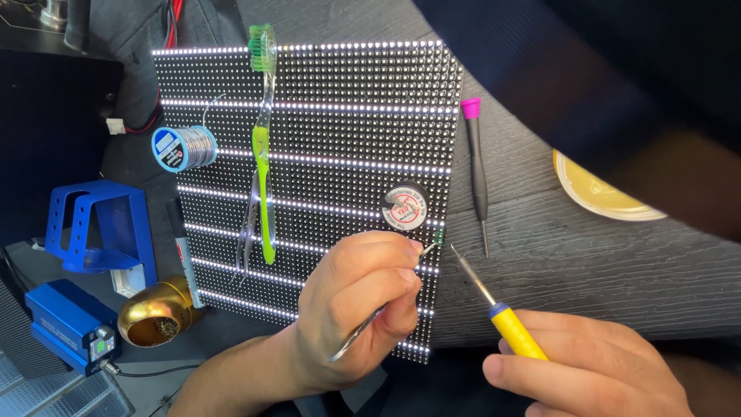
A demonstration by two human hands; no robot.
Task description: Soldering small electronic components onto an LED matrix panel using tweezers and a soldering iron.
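A black LED matrix panel (347,131) with several lit white rows lies on the dark table. My left hand (359,297) pinches metal tweezers (370,320), whose tips hold a tiny green part (438,236) at the panel's right edge. My right hand (594,371) grips a soldering iron with a yellow collar (515,330); its thin tip (455,251) points up-left, just right of the tweezer tips and apart from them.
On the panel lie a green toothbrush (265,147), a solder spool (184,148) and a small round tin (404,207). A pink-capped screwdriver (477,162) and a cream dish (598,193) sit right. Blue stand (100,224), blue unit (69,324) and brass tip cleaner (154,313) at left.
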